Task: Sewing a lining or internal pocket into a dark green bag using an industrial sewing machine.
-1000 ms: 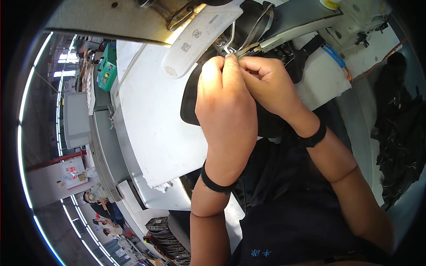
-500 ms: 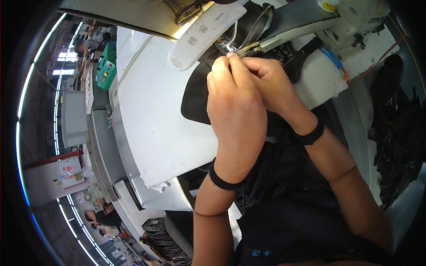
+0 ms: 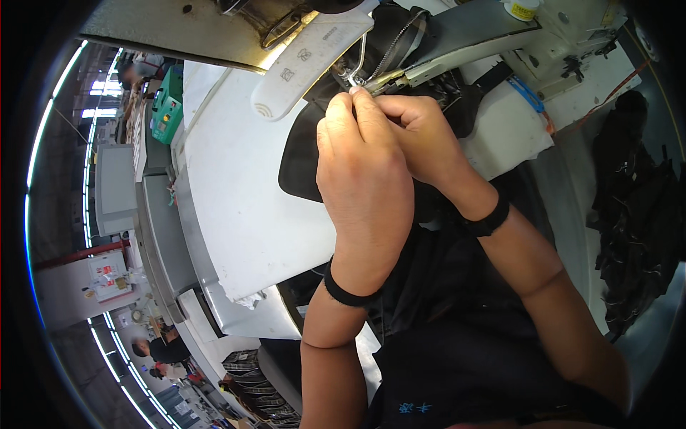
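Observation:
My left hand (image 3: 364, 171) has its fingers pressed together in a pinch right by the metal presser foot (image 3: 350, 77) of a sewing machine. A black fabric piece (image 3: 299, 161) with a rounded corner comes out from under this hand; the pinched edge itself is mostly covered. Close against it on the right, my right hand (image 3: 432, 143) is also closed, thumb and forefinger together. What its fingertips hold is hidden behind the left hand. Beyond the foot, a zipper (image 3: 391, 56) with metal teeth runs over dark fabric.
A pale rounded machine cover (image 3: 307, 68) hangs close left of my fingers. Around lies a white tabletop (image 3: 236, 193). Dark garments (image 3: 632, 214) are heaped at right, near a blue clip-like part (image 3: 527, 94). A green box (image 3: 166, 107) stands far left; people (image 3: 168, 349) work beyond.
The whole view has shifted a little, so the hands and machine appear slightly farther left. Both hands keep their pinch near the presser foot, with little visible change.

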Demonstrator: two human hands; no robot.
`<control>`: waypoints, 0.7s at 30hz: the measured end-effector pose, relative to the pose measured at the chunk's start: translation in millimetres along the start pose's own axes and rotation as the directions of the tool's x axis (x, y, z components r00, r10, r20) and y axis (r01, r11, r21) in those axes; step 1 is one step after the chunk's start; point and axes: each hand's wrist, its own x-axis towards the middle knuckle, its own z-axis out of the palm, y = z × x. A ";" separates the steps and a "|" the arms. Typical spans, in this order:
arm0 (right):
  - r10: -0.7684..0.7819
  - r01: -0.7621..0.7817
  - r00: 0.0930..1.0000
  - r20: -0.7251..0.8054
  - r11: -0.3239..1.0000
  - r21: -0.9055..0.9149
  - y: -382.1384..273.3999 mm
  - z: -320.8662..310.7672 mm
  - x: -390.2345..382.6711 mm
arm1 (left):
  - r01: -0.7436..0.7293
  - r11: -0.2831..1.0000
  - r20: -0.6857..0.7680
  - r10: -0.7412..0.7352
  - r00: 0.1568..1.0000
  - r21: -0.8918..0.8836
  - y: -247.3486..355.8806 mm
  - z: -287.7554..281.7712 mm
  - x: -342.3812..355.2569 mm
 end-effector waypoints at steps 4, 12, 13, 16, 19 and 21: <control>0.026 -0.026 0.999 0.021 0.999 0.041 0.3 0.0 -1.1 | 0.037 0.998 0.064 -0.034 0.997 -0.049 -2.3 -3.1 -2.5; -0.005 0.002 0.999 0.054 0.998 0.058 2.1 -3.3 0.5 | 0.052 0.995 0.022 -0.050 0.998 -0.088 -1.2 -2.1 -4.6; 0.001 -0.005 0.998 0.066 0.998 0.064 1.9 -3.6 0.3 | 0.051 0.994 0.019 -0.049 0.999 -0.097 -1.3 -2.2 -4.7; 0.046 -0.056 0.995 0.085 0.991 0.120 1.1 -3.8 -0.2 | 0.054 0.993 0.042 -0.050 0.998 -0.105 -1.8 -4.4 -5.0; 0.021 -0.029 0.997 0.077 0.994 0.110 1.2 -3.2 0.7 | 0.035 0.996 0.034 -0.032 0.999 -0.084 -2.8 -5.5 -3.3; 0.027 -0.036 0.997 0.079 0.993 0.114 1.9 -3.4 1.5 | 0.042 0.995 0.037 -0.039 0.999 -0.086 -3.6 -6.1 -2.3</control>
